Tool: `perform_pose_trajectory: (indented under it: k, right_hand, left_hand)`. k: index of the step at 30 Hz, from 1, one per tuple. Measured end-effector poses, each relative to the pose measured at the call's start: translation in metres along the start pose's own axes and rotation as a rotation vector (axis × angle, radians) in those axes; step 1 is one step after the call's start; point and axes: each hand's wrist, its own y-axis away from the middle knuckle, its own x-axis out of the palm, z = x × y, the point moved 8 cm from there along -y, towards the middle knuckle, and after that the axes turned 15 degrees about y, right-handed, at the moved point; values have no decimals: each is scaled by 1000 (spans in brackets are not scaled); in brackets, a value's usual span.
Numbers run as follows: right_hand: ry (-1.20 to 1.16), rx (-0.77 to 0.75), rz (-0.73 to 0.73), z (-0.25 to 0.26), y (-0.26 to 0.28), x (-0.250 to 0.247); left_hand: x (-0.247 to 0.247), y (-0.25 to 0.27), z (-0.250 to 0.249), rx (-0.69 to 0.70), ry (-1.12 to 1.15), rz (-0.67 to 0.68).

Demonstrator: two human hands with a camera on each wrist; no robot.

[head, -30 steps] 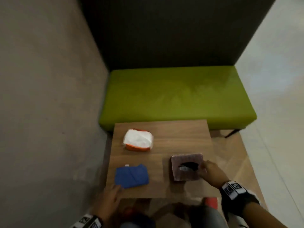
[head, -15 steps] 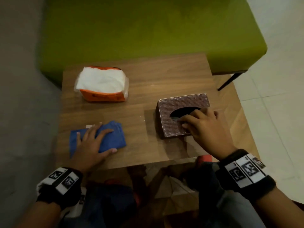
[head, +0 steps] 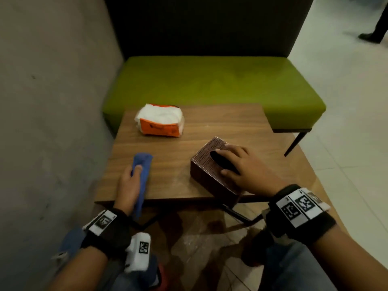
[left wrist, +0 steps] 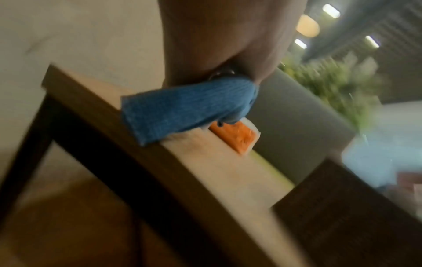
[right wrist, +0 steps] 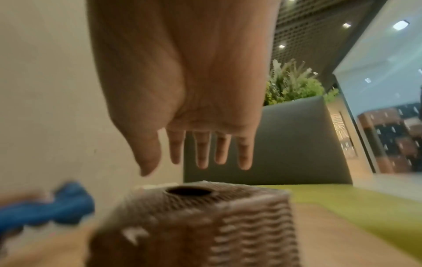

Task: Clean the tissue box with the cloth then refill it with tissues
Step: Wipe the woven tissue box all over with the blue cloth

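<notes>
Left hand (head: 128, 183) has its grip bunched around the blue cloth (head: 142, 171) at the desk (head: 178, 164) edge. Right hand (head: 243, 166), fingers spread, hovers over the tissue box (head: 205, 162) (brown, woven); tissue pack (head: 160, 120) sits behind.

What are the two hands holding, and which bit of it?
The left hand grips the blue cloth around its bunched middle. The right hand holds nothing; its straight fingers hover above the tissue box.
</notes>
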Motion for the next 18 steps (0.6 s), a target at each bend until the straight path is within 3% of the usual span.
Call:
perform_pose_trajectory:
  k: [2,3,6,8,13,18]
  right_hand:
    - [91,-59,33,-5,0,10]
    - [122,-79,54,-6,-1,16]
    - [133,-101,54,-3,-3,31]
    - [125,-54,12,3,-1,40]
    - [113,56,-58,16,-2,39]
    - [62,47,-135,21,-17,38]
  left_hand:
    - [19,14,1,-295,446,21]
    - [32,20,-1,-372,565,62]
    - [74,27,-1,-386,544,197]
    - [91,22,8,-291,400,168]
    - [119,14,-30,198,-17,204]
    - [125,43,-42,450,-6,310]
